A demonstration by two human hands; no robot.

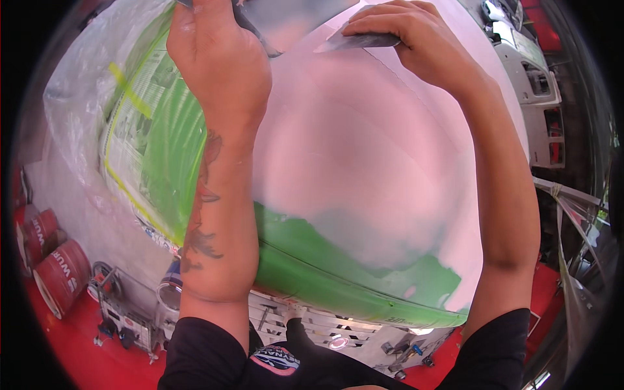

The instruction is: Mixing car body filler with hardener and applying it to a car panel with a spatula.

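Before me is a green car body panel [305, 266], broadly coated with pale pink filler [344, 143]. My right hand [422, 39] is at the upper right, its fingers closed around a dark flat filler spreader [374, 41], whose tip is smeared pale and lies near or on the coated surface. At the upper left is my left hand [214, 39], closed at the edge of a flat grey plate [299, 19] with a dark rim. The frame's top edge cuts off most of its fingers. Whether the plate touches the panel I cannot tell.
Newspaper [156, 84], yellow tape [130, 91] and clear plastic sheeting [78, 117] cover the left side. Red drums [62, 276] and a metal wheeled unit [123, 312] stand on the red floor [123, 364]. White vehicle body parts [526, 71] are at the right.
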